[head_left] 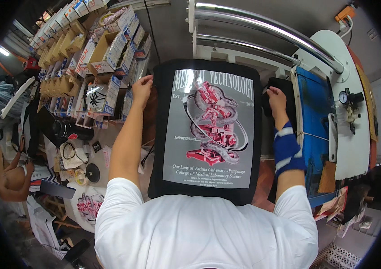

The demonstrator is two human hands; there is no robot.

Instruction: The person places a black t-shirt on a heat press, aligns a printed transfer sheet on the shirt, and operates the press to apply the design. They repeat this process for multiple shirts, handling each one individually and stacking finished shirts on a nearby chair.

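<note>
A black shirt [158, 175] lies spread in front of me. On it rests a glossy transfer film [179, 143] with a grey panel, pale lettering and a red microscope wound about by a snake. My left hand [142, 92] is beside the shirt's far left edge, its fingers pinched together at the cloth. Beyond the right edge, my right hand [277, 99] is closed, its fingertips at a black piece of cloth [284, 85] that looks like part of the shirt. What lies between those fingertips is mostly hidden. A blue band with grey stripes [287, 150] wraps my right forearm.
Shiny metal bars [262, 22] arch behind the shirt. A blue panel [313, 130] and a white machine with a pressure gauge [343, 97] stand right. Cardboard boxes [105, 51] are stacked left, near a fan [92, 172] and another printed sheet [82, 215]. Another person [13, 181] is far left.
</note>
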